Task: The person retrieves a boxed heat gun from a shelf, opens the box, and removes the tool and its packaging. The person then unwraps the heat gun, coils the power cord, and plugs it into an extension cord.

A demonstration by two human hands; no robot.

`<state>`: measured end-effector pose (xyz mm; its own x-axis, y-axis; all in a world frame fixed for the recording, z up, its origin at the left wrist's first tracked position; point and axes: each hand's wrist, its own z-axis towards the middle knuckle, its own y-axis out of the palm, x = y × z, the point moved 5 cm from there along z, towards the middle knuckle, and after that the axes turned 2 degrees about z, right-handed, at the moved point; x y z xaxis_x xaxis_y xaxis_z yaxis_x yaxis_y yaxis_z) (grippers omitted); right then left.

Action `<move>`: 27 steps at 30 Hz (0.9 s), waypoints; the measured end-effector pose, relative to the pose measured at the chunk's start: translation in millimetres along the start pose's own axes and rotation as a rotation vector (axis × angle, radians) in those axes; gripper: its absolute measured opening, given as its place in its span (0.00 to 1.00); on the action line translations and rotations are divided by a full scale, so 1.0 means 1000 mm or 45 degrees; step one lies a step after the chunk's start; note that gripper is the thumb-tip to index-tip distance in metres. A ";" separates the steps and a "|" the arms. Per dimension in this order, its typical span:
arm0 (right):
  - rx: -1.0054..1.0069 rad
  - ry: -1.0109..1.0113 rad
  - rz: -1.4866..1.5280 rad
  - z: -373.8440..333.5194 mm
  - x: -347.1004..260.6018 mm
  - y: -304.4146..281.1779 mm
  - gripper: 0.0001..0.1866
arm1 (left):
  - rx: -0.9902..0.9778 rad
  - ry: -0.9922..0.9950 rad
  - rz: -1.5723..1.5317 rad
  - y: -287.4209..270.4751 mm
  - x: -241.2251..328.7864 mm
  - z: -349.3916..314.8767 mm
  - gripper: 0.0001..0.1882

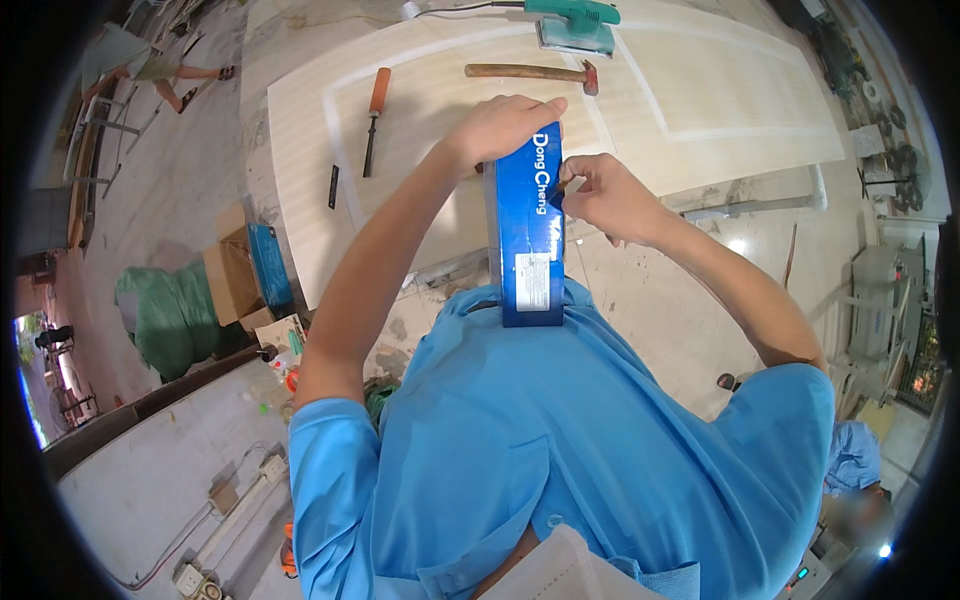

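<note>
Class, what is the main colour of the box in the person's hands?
Blue; the box shows best in the head view.

Bright light evens out the pale board (740,110), soft shadows dulling its left part; glare spots the floor (650,300) at right and the blue box (530,230); a bluish light (885,551) flares near right; edges curve into black.

Shone glossy on the blue box (530,228); looked wooden on the hammer handle (525,72), matt on the cloth shirt (600,430).
</note>
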<state>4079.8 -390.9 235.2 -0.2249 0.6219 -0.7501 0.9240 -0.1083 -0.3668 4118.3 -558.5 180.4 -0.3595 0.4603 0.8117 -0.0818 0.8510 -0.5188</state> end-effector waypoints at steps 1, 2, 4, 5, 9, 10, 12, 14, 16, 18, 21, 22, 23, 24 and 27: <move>-0.027 0.016 0.099 0.004 0.002 0.001 0.14 | 0.025 0.028 0.028 -0.001 -0.002 0.002 0.37; -0.051 0.035 0.201 0.007 0.003 0.002 0.13 | 0.052 0.037 0.058 0.000 -0.003 0.005 0.37; -0.168 0.138 0.401 0.012 0.006 0.006 0.12 | 0.090 0.024 0.092 0.001 -0.008 0.010 0.37; -0.176 0.215 0.472 0.015 0.007 0.005 0.11 | 0.109 0.005 0.103 0.002 -0.010 0.012 0.37; -0.251 0.116 0.050 0.013 0.000 -0.003 0.18 | 0.016 -0.007 0.023 0.001 -0.015 0.014 0.39; -0.270 0.146 -0.050 0.017 -0.001 -0.007 0.18 | -0.045 -0.037 -0.061 0.002 -0.015 0.014 0.40; -0.377 0.133 -0.158 0.024 -0.004 -0.010 0.17 | -0.185 -0.102 -0.224 0.003 -0.014 0.009 0.41; -0.423 0.116 -0.113 0.032 -0.006 -0.007 0.15 | -0.182 -0.038 -0.335 -0.002 -0.007 0.003 0.42; -0.428 0.088 0.046 0.035 -0.014 -0.001 0.15 | -0.207 -0.042 -0.487 -0.005 -0.005 -0.002 0.42; -0.373 0.217 0.225 0.028 -0.021 0.005 0.15 | -0.223 -0.135 -0.691 -0.004 -0.011 -0.006 0.39; -0.609 -0.097 0.675 0.005 -0.071 0.011 0.11 | -0.243 -0.131 -1.045 0.007 -0.019 -0.005 0.47; -0.551 -0.315 0.517 -0.004 -0.087 0.006 0.10 | -0.139 -0.033 -0.984 0.005 -0.023 -0.005 0.45; -0.364 -0.569 0.181 -0.008 -0.098 -0.003 0.09 | -0.036 0.079 -0.916 0.002 -0.025 -0.004 0.44; -0.213 -0.881 -0.093 -0.017 -0.113 -0.007 0.09 | 0.057 0.186 -0.849 0.001 -0.026 -0.006 0.42; 0.446 -0.928 -0.334 0.002 -0.103 -0.036 0.12 | 0.279 0.378 -0.832 -0.007 -0.020 -0.025 0.40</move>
<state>4068.9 -452.1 324.6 -0.6725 0.0182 -0.7399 0.6922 -0.3386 -0.6374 4148.9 -567.6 175.0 0.0890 -0.0464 0.9950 -0.3871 0.9188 0.0775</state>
